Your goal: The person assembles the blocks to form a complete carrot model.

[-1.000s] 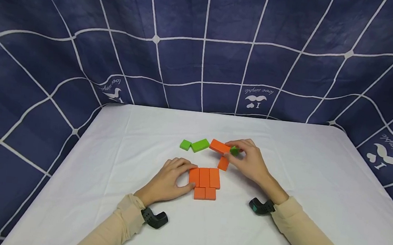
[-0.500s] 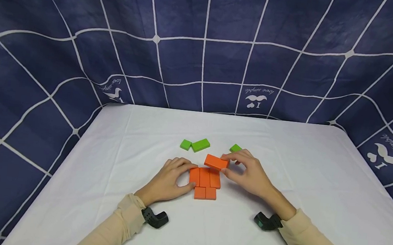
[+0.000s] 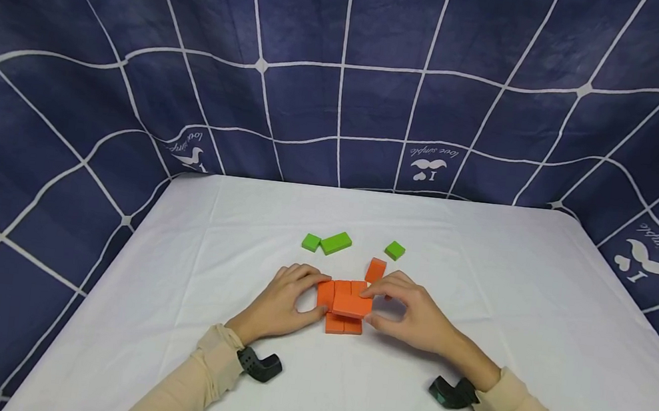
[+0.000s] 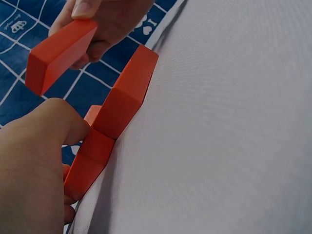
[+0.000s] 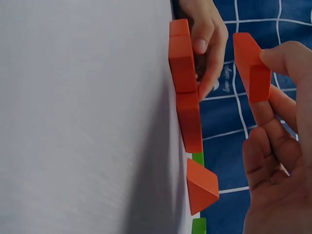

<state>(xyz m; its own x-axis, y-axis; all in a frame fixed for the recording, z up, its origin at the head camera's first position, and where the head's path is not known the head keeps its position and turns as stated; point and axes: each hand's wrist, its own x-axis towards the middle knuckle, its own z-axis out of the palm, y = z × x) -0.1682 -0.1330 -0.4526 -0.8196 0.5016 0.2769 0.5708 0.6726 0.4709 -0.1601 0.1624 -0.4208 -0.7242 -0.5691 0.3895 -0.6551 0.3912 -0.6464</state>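
navy curtain [image 3: 307, 15], white grid lines; white cloth-covered table [image 3: 231, 222].

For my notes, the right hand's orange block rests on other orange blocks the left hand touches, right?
No: in the left wrist view, the right hand holds its block above the other orange blocks, not resting. The left hand does touch them.

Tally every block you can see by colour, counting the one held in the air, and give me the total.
Orange blocks: 7, including the held block in the right hand
Green blocks: 3
Total: 10
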